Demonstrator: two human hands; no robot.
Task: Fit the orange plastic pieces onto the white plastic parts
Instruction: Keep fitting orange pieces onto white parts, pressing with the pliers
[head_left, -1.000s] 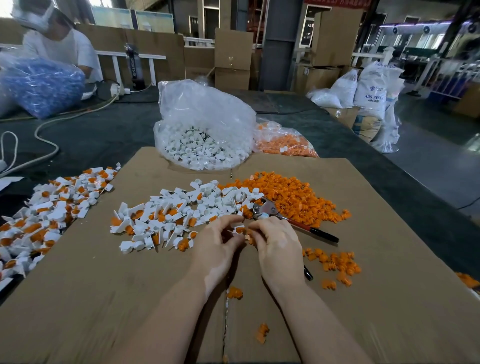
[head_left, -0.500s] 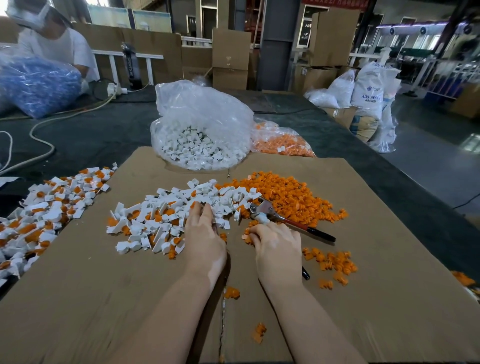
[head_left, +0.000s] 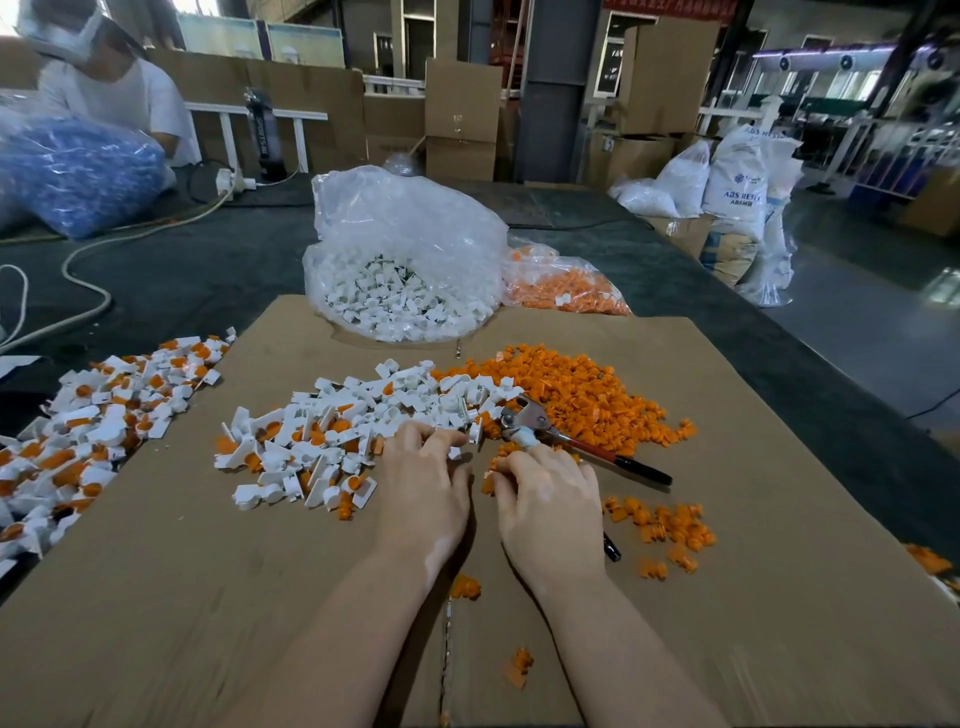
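Note:
A heap of white plastic parts (head_left: 363, 415), many with orange inserts, lies in the middle of the cardboard sheet (head_left: 208, 597). Loose orange pieces (head_left: 571, 395) are heaped to its right. My left hand (head_left: 426, 483) reaches into the right edge of the white heap, fingertips curled on a white part (head_left: 456, 453). Just to its right, my right hand (head_left: 545, 493) has curled fingers pinching an orange piece (head_left: 496, 465) off the sheet. What lies under the fingertips is mostly hidden.
Pliers (head_left: 571, 441) with red and black handles lie beside my right hand. A clear bag of white parts (head_left: 405, 270) and a bag of orange pieces (head_left: 561, 286) stand behind. A second pile of fitted parts (head_left: 78, 436) lies at the left. Another person (head_left: 104, 88) sits far left.
One second ago both hands held a part together between them. They then separated; my left hand went into the white heap and has shifted right, while my right hand stays at the orange pieces.

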